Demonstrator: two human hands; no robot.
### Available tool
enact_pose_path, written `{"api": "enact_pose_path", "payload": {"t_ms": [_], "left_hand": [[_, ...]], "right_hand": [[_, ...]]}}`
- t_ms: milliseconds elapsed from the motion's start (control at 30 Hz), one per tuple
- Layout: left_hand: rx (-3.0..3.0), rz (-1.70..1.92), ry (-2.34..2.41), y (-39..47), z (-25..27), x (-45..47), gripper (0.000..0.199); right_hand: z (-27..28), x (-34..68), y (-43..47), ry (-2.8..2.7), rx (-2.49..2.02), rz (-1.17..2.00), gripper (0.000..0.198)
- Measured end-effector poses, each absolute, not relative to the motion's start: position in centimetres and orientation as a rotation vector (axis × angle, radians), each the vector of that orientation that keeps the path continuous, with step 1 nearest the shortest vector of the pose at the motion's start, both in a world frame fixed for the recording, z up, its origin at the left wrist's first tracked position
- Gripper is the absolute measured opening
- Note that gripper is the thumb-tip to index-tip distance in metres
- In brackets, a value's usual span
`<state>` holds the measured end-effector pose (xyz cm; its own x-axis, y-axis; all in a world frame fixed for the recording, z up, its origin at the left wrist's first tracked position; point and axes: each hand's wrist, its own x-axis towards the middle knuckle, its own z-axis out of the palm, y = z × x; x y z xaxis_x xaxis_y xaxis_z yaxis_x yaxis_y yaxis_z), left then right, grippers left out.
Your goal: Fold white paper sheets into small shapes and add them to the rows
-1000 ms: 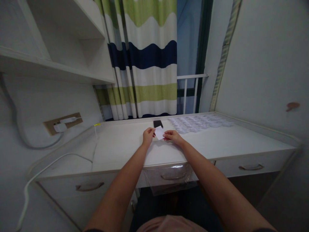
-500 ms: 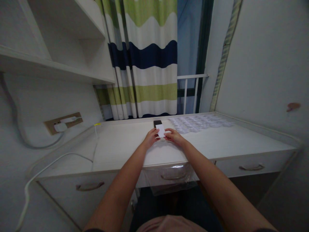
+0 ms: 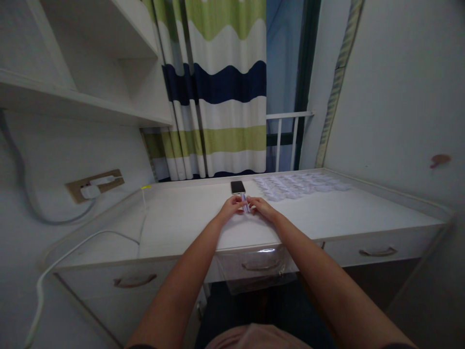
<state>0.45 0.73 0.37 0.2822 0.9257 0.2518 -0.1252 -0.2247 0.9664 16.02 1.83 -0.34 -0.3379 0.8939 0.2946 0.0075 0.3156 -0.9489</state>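
Note:
A small folded white paper (image 3: 245, 203) is held upright between my two hands above the middle of the desk, its narrow pleated side showing purplish lines. My left hand (image 3: 231, 208) pinches its left side. At the right side, the fingers of my right hand (image 3: 262, 208) close on it as well. A dark-screened phone (image 3: 238, 187) lies just beyond my fingertips. To the right, rows of small white folded paper pieces (image 3: 300, 186) are spread at the back of the desk; fine detail on them is too small to make out.
The white desk (image 3: 181, 218) has a raised back edge and drawers with handles (image 3: 378, 251). A white cable (image 3: 87, 238) runs over its left end from near a wall socket (image 3: 95, 185). Shelves (image 3: 119, 87) overhang the left side; a striped curtain (image 3: 228, 87) hangs behind.
The white paper has turned from its broad flat face to a narrow pleated side. My hands have drawn slightly closer together, and the phone now shows more fully.

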Motion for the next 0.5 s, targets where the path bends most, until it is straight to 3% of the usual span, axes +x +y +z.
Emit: {"api": "enact_pose_path", "payload": {"t_ms": [233,500], "left_hand": [[1.537,1.216,0.844,1.2,0.0,0.7,0.033],[1.430,1.335,0.940,1.1,0.3,0.4,0.027]], "right_hand": [[-0.3,16.0,1.8,-1.605,-0.875,1.168,0.044],[-0.7,15.8,3.1,-1.387,-0.947,1.182,0.025]]}}
